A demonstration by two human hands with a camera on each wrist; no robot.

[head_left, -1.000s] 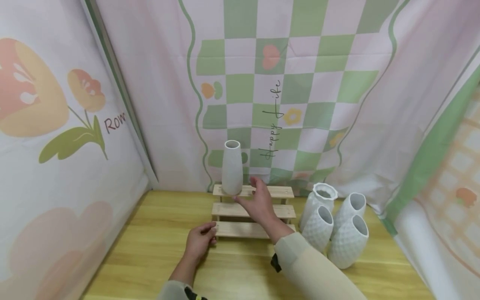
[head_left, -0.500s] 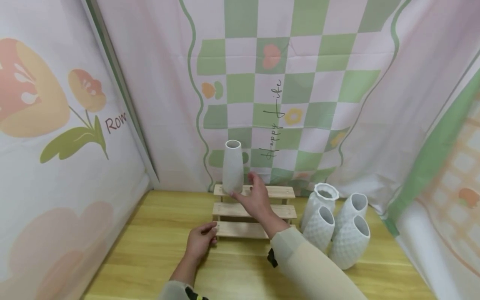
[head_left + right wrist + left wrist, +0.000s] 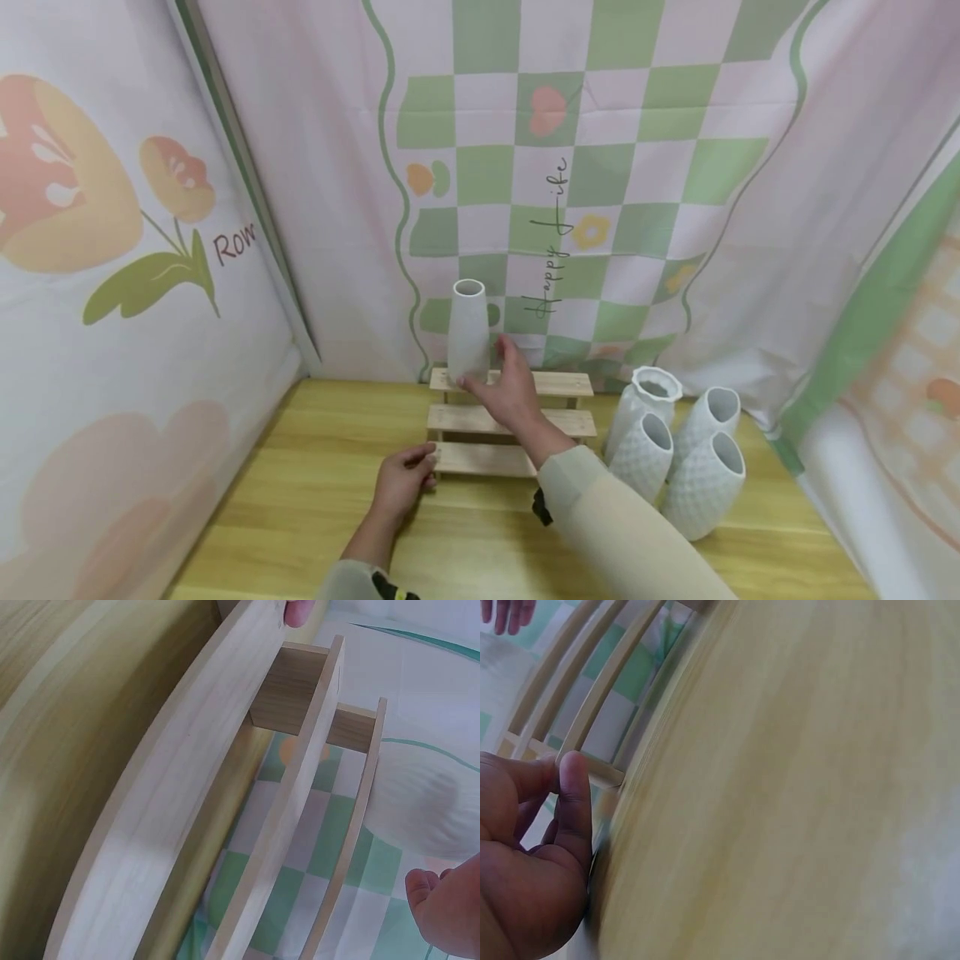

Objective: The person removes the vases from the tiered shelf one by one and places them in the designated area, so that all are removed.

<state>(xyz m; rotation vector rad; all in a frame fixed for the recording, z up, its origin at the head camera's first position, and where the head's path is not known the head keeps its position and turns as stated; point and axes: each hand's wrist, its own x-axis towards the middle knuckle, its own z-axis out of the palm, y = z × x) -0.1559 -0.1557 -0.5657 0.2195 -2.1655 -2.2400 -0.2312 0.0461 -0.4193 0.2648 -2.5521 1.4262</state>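
Note:
A tall white vase (image 3: 467,337) with a narrow neck stands upright on the top step of a small three-step wooden display stand (image 3: 480,458), near its left end. My right hand (image 3: 513,396) is beside the vase's base. Its thumb overlaps the bottom of the vase in the head view, and the other fingers extend up along the right side. In the right wrist view, the fingertips (image 3: 417,883) show close below the ribbed white vase. My left hand (image 3: 401,482) pinches the left end of the lowest step between thumb and fingers, seen closely in the left wrist view.
Several white vases stand grouped right of the stand, among them one with a scalloped rim (image 3: 656,385) and a textured one (image 3: 705,487) in front. The right sleeve (image 3: 615,508) passes close by them. A checkered curtain (image 3: 555,208) hangs behind the wooden tabletop (image 3: 285,500).
My right hand has shifted slightly up and left at the vase's base. My left hand keeps its hold on the lowest step. The head view has drifted slightly.

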